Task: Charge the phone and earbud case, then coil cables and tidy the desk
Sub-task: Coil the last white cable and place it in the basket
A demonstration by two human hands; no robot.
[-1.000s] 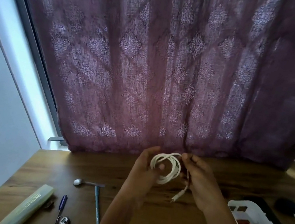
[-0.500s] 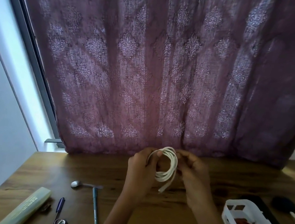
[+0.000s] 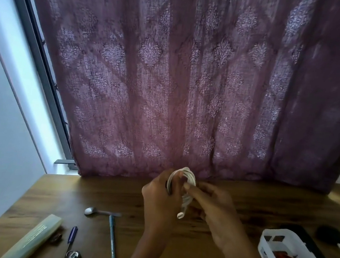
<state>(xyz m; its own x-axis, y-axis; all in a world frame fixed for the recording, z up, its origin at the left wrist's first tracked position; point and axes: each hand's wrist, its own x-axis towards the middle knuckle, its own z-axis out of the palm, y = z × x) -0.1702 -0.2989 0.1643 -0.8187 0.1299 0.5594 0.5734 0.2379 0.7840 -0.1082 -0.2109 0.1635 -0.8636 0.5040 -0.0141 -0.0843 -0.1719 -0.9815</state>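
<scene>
- Seen from the person's head, two bare hands meet over a wooden desk [image 3: 94,190], with a purple patterned curtain [image 3: 171,76] hanging just beyond them.
- The left hand [image 3: 161,198] has its fingers curled round the left side of a white cable [image 3: 190,176] wound into a small ring.
- The right hand [image 3: 216,212] pinches the same ring from the right between thumb and forefinger. How its other fingers lie cannot be told.
- The ring is held between the two hands, clear of the desk. It stands upright and its top rises above the fingertips.
- One short loose end drops straight down from the ring, so its long axis is vertical. It ends in a plug [image 3: 180,215] that hangs between the two palms, just beside the left one.
- Judging from this, the coil is nearly done. The tail lies below the ring and within reach of either hand, so tucking it in looks like the step left.
- A white basket [image 3: 266,243] sits to the right of the right hand and nearer the person, with something red inside. The right hand is the nearer one for setting the coil there.
- To the left of the left hand, on the desk, lie a spoon [image 3: 92,211] and a pen [image 3: 112,241].
</scene>
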